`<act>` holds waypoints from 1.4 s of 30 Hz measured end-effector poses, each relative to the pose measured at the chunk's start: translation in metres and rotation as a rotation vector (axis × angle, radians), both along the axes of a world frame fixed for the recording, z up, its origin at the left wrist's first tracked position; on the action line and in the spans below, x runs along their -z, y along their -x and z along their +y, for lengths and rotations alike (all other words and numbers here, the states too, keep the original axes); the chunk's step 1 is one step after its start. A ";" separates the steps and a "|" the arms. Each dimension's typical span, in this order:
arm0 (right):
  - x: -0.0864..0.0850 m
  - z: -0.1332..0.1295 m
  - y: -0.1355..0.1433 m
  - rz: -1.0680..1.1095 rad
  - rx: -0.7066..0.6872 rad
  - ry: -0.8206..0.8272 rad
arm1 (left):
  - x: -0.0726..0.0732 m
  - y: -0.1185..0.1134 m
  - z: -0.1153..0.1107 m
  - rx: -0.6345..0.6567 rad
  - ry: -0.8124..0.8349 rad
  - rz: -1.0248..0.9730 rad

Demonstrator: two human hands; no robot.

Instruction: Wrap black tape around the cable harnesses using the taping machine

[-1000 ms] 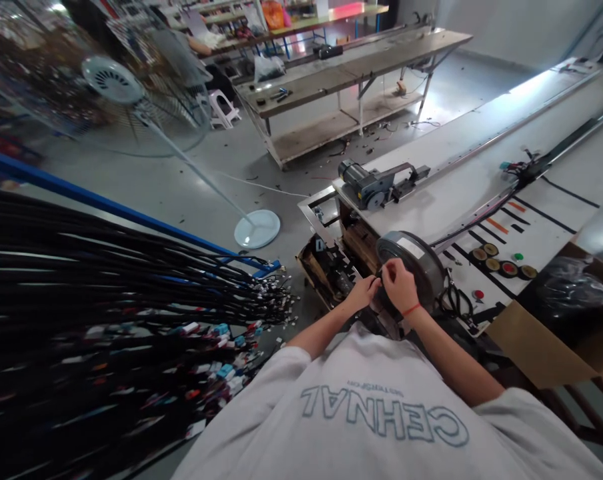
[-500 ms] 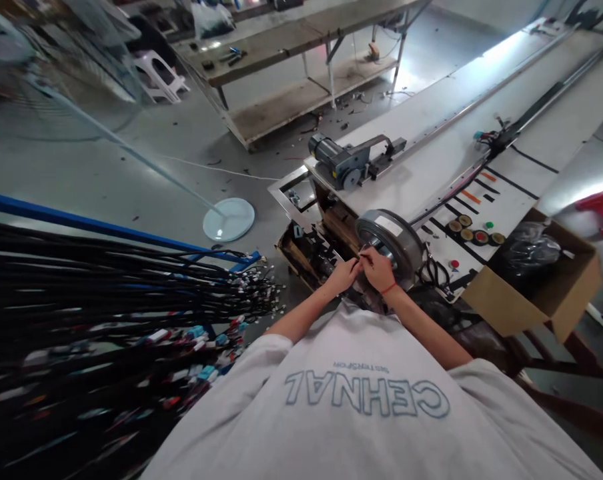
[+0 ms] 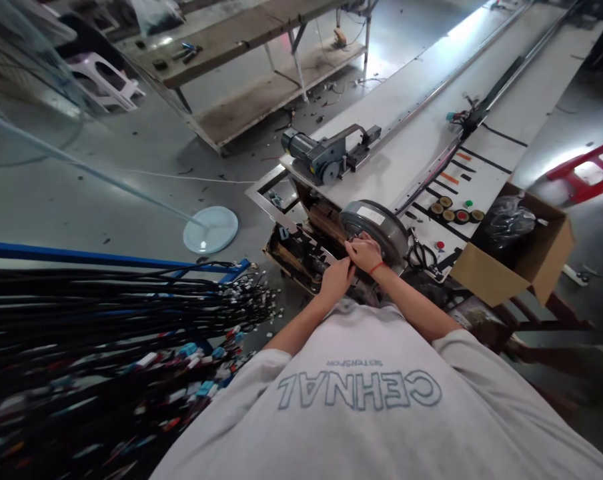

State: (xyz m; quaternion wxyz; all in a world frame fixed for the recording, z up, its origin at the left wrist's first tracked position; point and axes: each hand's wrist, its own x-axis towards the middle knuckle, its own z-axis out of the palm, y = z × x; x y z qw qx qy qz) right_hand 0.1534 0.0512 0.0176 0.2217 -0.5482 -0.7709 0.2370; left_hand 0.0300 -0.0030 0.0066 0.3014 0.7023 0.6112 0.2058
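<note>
My left hand (image 3: 337, 277) is closed, knuckles up, at the front end of the long white bench (image 3: 381, 177). My right hand (image 3: 365, 253), with a red string on the wrist, is closed just beside and slightly above it, the two almost touching. Whatever the fingers pinch is too small or hidden to make out. Right behind the right hand stands a round grey drum-shaped wheel (image 3: 399, 235) with a white label. Below and left of my hands lies an open, worn box (image 3: 276, 248) with dark parts inside.
A motor unit (image 3: 311, 157) sits on the bench's corner. Several tape rolls (image 3: 448, 215) and black scissors (image 3: 421, 252) lie to the right, near an open carton (image 3: 491, 280). Bundled black cables (image 3: 131, 300) hang from a blue rack at left. A round pale base (image 3: 210, 229) stands on the floor.
The view has shifted, so the bench appears farther left. My right hand has turned more knuckles-up and drawn over toward the left hand; both stay closed in front of the wheel.
</note>
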 end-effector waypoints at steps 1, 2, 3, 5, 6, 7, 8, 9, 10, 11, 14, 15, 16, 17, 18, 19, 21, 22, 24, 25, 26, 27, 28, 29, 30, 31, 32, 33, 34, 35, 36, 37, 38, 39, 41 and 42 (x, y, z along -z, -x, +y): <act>-0.005 0.001 0.004 -0.006 -0.031 0.015 | 0.001 0.003 -0.003 -0.002 -0.003 -0.019; -0.011 -0.001 0.003 0.018 -0.091 0.006 | 0.005 0.008 -0.006 -0.012 0.008 -0.045; -0.017 -0.004 -0.003 0.067 -0.157 -0.022 | 0.011 0.015 -0.010 -0.018 0.039 -0.071; -0.026 -0.012 -0.035 0.199 -0.164 -0.087 | 0.030 0.029 -0.020 -0.016 0.150 -0.094; -0.028 -0.015 -0.059 0.254 -0.056 -0.093 | 0.042 0.036 -0.026 -0.014 0.221 -0.082; -0.028 -0.015 -0.086 0.285 0.159 -0.070 | 0.053 0.042 -0.032 -0.016 0.289 -0.060; -0.026 -0.014 -0.115 0.290 0.419 0.000 | 0.063 0.047 -0.040 -0.022 0.345 -0.042; -0.020 -0.010 -0.144 0.268 0.675 0.107 | 0.071 0.051 -0.047 -0.027 0.382 -0.039; -0.013 -0.005 -0.169 0.230 0.910 0.203 | 0.076 0.054 -0.053 -0.030 0.397 -0.056; -0.004 0.000 -0.190 0.192 1.095 0.291 | 0.079 0.057 -0.059 -0.024 0.400 -0.086; 0.026 0.008 -0.220 0.138 1.349 0.443 | 0.072 0.061 -0.070 -0.010 0.386 -0.177; 0.034 0.008 -0.221 0.128 1.372 0.439 | 0.068 0.063 -0.071 -0.013 0.383 -0.194; 0.041 0.007 -0.220 0.115 1.383 0.413 | 0.063 0.064 -0.072 -0.021 0.383 -0.206; 0.046 0.006 -0.218 0.100 1.395 0.385 | 0.059 0.065 -0.073 -0.030 0.385 -0.215; 0.049 0.005 -0.215 0.085 1.407 0.358 | 0.056 0.066 -0.073 -0.040 0.389 -0.222; 0.052 0.004 -0.213 0.075 1.418 0.339 | 0.053 0.067 -0.073 -0.052 0.394 -0.224; 0.055 0.004 -0.212 0.060 1.447 0.312 | 0.051 0.068 -0.073 -0.076 0.399 -0.218; 0.056 0.005 -0.212 0.048 1.465 0.303 | 0.051 0.069 -0.073 -0.074 0.398 -0.214; 0.058 0.007 -0.214 0.018 1.489 0.295 | 0.052 0.069 -0.074 -0.054 0.396 -0.213; 0.058 0.008 -0.214 0.003 1.490 0.295 | 0.053 0.068 -0.075 -0.041 0.399 -0.218; 0.058 0.008 -0.215 -0.011 1.487 0.298 | 0.053 0.068 -0.075 -0.031 0.407 -0.226; 0.058 0.009 -0.215 -0.020 1.479 0.303 | 0.053 0.068 -0.076 -0.030 0.415 -0.232; 0.058 0.008 -0.214 -0.023 1.470 0.309 | 0.052 0.067 -0.077 -0.035 0.418 -0.235; 0.057 0.008 -0.214 -0.024 1.461 0.314 | 0.052 0.067 -0.078 -0.036 0.415 -0.235; 0.056 0.008 -0.213 -0.020 1.455 0.318 | 0.051 0.067 -0.078 -0.030 0.405 -0.230; 0.055 0.008 -0.213 -0.015 1.453 0.320 | 0.051 0.067 -0.078 -0.021 0.393 -0.225; 0.054 0.007 -0.212 -0.010 1.456 0.321 | 0.050 0.068 -0.078 -0.011 0.384 -0.220; 0.054 0.007 -0.212 -0.008 1.458 0.320 | 0.049 0.069 -0.079 -0.006 0.378 -0.219; 0.053 0.007 -0.211 -0.009 1.459 0.318 | 0.049 0.069 -0.079 -0.008 0.375 -0.222; 0.053 0.007 -0.211 -0.013 1.459 0.314 | 0.048 0.070 -0.080 -0.018 0.370 -0.226; 0.054 0.008 -0.211 -0.019 1.458 0.309 | 0.048 0.071 -0.081 -0.030 0.359 -0.231; 0.054 0.008 -0.211 -0.025 1.457 0.303 | 0.047 0.072 -0.083 -0.036 0.346 -0.237; 0.055 0.008 -0.211 -0.029 1.457 0.296 | 0.047 0.072 -0.084 -0.031 0.334 -0.242; 0.056 0.008 -0.212 -0.028 1.460 0.291 | 0.046 0.072 -0.085 -0.016 0.327 -0.246; 0.057 0.008 -0.213 -0.021 1.470 0.288 | 0.046 0.072 -0.085 0.021 0.327 -0.251; 0.058 0.008 -0.213 -0.015 1.473 0.289 | 0.045 0.071 -0.084 0.024 0.325 -0.255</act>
